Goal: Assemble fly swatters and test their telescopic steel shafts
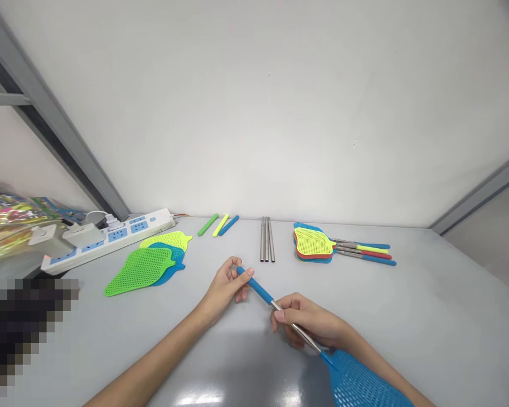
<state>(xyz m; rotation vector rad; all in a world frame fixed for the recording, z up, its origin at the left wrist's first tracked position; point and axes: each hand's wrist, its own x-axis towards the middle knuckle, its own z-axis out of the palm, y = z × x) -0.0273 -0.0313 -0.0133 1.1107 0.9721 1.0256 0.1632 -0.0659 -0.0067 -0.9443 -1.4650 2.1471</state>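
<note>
Head: R hand (316,319) half-curled round swatter (311,342)

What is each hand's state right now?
Left hand: closed, holding the blue handle by its end.
Right hand: closed, holding the metal rod joined to it.

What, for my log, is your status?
Left grip: on blue handle. Right grip: holding metal rod. Blue mesh head on rod. Metal tubes beyond, not blocking.

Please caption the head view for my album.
Blue fly swatter, left grip at its handle, right grip on its metal rod; loose handles, rods and mesh heads nearby.
</note>
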